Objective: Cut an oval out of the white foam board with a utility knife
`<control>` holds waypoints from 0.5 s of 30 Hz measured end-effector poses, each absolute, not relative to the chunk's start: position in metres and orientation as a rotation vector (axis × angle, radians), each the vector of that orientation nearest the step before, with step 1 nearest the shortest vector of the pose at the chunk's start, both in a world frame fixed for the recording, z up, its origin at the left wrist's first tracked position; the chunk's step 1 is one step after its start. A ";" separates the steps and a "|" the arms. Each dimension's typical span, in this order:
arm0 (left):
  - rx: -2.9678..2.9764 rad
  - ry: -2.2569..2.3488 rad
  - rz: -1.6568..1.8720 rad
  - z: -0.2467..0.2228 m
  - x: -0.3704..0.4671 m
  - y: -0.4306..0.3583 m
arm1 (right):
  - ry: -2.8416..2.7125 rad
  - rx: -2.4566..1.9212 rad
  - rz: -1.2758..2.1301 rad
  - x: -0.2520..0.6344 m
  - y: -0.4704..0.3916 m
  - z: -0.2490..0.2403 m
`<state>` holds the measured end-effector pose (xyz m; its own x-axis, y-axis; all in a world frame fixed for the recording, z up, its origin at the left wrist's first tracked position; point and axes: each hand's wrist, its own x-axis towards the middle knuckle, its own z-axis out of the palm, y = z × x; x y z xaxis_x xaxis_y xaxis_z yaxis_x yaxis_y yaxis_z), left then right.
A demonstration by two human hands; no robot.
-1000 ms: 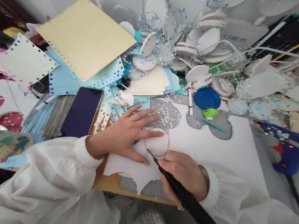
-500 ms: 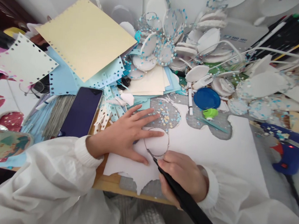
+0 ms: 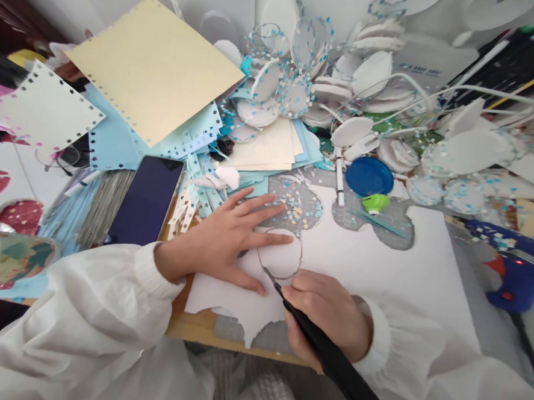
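Note:
A white foam board (image 3: 403,268) with curved pieces cut from its edges lies in front of me. My left hand (image 3: 232,240) rests flat on it, fingers spread, with one finger across a circle (image 3: 282,255) outlined in the board. In my right hand (image 3: 327,312) is a black-handled craft knife (image 3: 317,342), gripped like a pen. Its thin tip touches the lower left of the circle's outline. The far end of the handle runs out of view at the bottom.
A dark phone (image 3: 145,201) lies left of my hand. Small star confetti (image 3: 298,205), a blue lid (image 3: 369,176), a green cap (image 3: 375,202) and a marker (image 3: 339,177) sit beyond the board. At right stands a blue glue gun (image 3: 516,263). Decorated white pieces (image 3: 295,96) crowd the back.

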<state>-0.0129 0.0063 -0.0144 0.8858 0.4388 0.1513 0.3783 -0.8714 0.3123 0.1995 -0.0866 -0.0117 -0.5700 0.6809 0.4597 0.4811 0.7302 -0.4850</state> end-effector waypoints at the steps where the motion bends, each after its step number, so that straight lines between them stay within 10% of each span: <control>1: 2.781 0.616 0.312 -0.014 -0.013 0.006 | -2.304 -0.890 0.417 0.199 -0.086 -0.012; 15: 2.780 0.602 0.294 -0.015 -0.013 0.007 | -2.237 -0.849 0.499 0.204 -0.089 -0.011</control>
<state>-0.0127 0.0069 -0.0149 0.8924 0.4298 0.1375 0.3725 -0.8737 0.3130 0.2035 -0.0886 -0.0106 -0.5534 0.6925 0.4628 0.4304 0.7135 -0.5529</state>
